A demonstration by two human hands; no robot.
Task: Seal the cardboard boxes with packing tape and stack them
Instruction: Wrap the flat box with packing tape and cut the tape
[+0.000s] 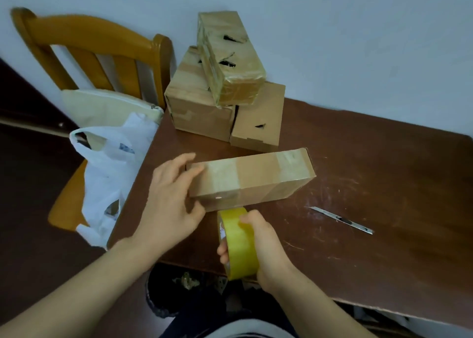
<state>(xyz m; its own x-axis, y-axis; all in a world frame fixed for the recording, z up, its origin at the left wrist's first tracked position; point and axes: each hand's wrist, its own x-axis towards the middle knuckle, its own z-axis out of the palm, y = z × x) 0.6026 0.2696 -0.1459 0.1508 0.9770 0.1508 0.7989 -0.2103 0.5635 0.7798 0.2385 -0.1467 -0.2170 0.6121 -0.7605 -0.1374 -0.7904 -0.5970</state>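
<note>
Brown surface (384,184) against a pale wall (358,30). Left of the box (250,176) stand a chair (89,53) and a white bag (110,163). The left hand (171,204) grips the box's left end — fingers (189,158) on top, thumb on the near face. The box lies flat, long axis left to right. Just in front of it the right hand (266,250) clasps the roll (238,245), whose top meets the near face — the next strip likely runs across the short way. Behind the box sits a stack (222,81); right of it, a knife (341,220).
</note>
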